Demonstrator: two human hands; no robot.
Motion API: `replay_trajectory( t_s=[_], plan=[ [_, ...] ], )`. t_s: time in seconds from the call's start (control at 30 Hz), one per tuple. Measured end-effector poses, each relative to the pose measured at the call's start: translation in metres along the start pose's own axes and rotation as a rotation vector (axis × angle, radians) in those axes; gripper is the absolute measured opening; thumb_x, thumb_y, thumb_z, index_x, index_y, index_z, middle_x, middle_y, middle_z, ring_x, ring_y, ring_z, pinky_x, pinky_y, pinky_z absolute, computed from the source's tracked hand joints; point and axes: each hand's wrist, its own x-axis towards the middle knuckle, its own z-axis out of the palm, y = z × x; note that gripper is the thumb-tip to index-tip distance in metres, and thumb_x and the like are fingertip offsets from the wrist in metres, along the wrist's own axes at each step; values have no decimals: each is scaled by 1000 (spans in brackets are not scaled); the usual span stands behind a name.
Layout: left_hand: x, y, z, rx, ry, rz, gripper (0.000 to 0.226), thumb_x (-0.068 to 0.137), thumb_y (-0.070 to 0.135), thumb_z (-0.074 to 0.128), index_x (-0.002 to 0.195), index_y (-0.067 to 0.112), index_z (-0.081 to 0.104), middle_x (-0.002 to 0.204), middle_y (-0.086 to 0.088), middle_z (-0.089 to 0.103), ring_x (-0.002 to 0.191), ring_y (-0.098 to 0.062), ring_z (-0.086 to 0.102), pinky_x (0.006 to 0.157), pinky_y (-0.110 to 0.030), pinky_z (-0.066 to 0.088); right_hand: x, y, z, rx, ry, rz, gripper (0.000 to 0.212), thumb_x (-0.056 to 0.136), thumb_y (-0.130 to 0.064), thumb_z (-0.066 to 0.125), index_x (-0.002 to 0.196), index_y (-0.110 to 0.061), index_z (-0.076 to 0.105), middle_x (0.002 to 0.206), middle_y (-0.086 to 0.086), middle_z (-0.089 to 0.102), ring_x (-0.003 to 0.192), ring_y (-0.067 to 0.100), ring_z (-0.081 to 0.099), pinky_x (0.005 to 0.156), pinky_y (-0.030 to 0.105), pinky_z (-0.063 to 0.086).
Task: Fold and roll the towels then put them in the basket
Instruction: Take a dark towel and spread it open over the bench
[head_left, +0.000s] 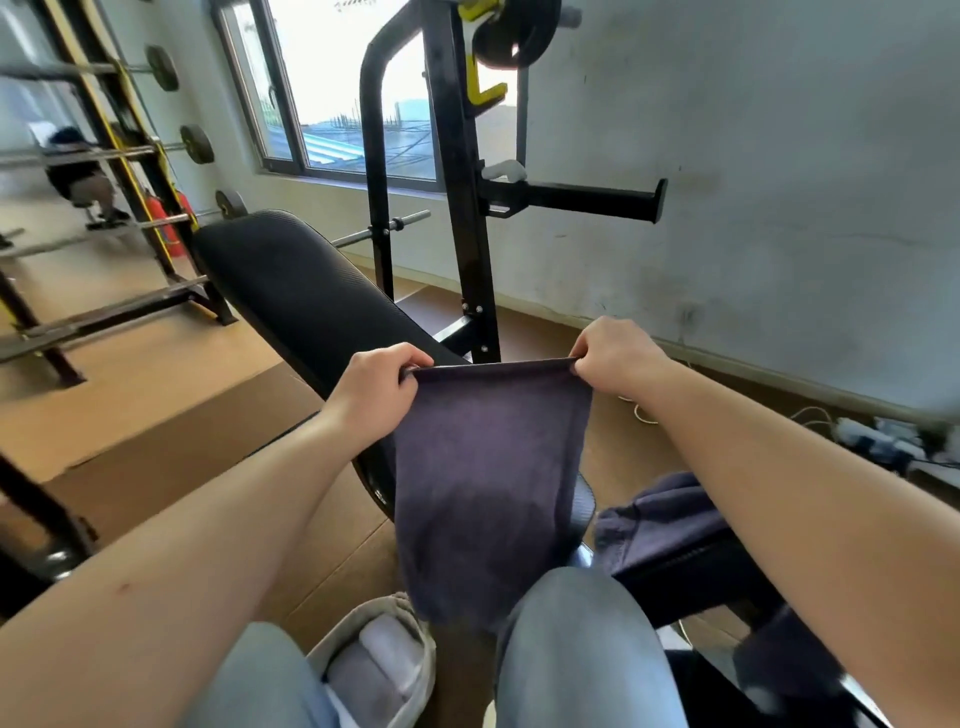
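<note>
Left hand (379, 387), centre of frame: fingers curled, pinching the top left corner of the dark towel (488, 478). Right hand (618, 358), just right of centre: same pinch on the top right corner. The top edge is drawn taut and nearly level between the 2 hands. The cloth hangs straight down from it toward the knees, long axis vertical, hem at bottom centre. Neither hand is nearer, 1 per corner. Judgement: the next fold wants the strip laid flat, and the bench pad (291, 291) runs from behind the towel toward upper left, on the left hand's side. A 2nd dark towel (660, 514) lies crumpled at lower right, beside the right forearm. The grey basket (343, 629) sits bottom centre-left, just beside the hem, with pale rolls inside.
</note>
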Motion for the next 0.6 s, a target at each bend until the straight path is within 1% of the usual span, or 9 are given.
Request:
replay_trajectory(
  t_s=[0.1,0.17,0.23,0.33,0.4,0.43,0.5,0.57,0.6],
  plan=[
    [-2,2,-21,73,-15,-9,29,96,10,56,115,25,73,101,6,71,93,-14,64,74,-24,49,-1,-3,-11,14,143,24,26,85,-10,60,99,-21,79,97,8,74,85,30,61,75,32,48],
    [-4,6,-35,160,-11,-23,28,94,14,57,111,30,73,98,5,72,91,-18,66,76,-33,55,-5,-9,-19,22,174,24,27,85,-9,57,98,-19,78,85,5,72,81,30,63,78,35,55],
    [-6,8,-48,249,21,-76,26,91,20,59,107,33,73,97,4,72,90,-22,66,75,-35,55,-8,-15,-26,74,230,13,24,87,-12,57,95,-18,78,72,3,70,77,29,68,79,38,58],
    [-7,9,-67,291,119,-176,17,90,30,62,101,33,75,94,6,73,88,-22,66,74,-33,54,-12,-21,-36,182,321,3,16,92,-21,64,86,-16,78,74,4,71,76,28,66,72,32,52],
    [-8,10,-76,195,172,-237,15,90,30,62,95,31,76,87,6,73,79,-20,69,72,-33,59,-16,-24,-42,225,361,-5,18,93,-27,67,84,-17,79,75,2,71,77,28,66,70,32,49],
    [-8,11,-80,99,199,-268,15,90,28,61,93,31,76,84,6,73,72,-19,71,67,-33,61,-16,-25,-44,250,377,-1,18,93,-29,67,86,-18,80,77,2,72,79,29,66,72,33,50],
    [-7,17,-85,-134,258,-336,17,94,21,59,95,30,74,89,4,72,65,-17,72,57,-31,63,-17,-28,-50,309,404,14,18,95,-29,65,95,-22,82,86,2,75,83,28,65,74,32,49],
    [-6,23,-88,-372,316,-390,15,99,18,61,101,27,73,100,2,71,75,-15,71,62,-34,65,-17,-31,-58,355,412,26,22,97,-25,61,104,-22,81,95,4,75,85,26,64,76,30,47],
    [-4,25,-89,-473,345,-409,12,100,20,63,104,26,73,103,2,71,81,-15,70,65,-37,65,-17,-33,-63,378,409,37,23,98,-24,58,103,-21,81,96,6,75,83,27,66,76,31,50]
  ],
)
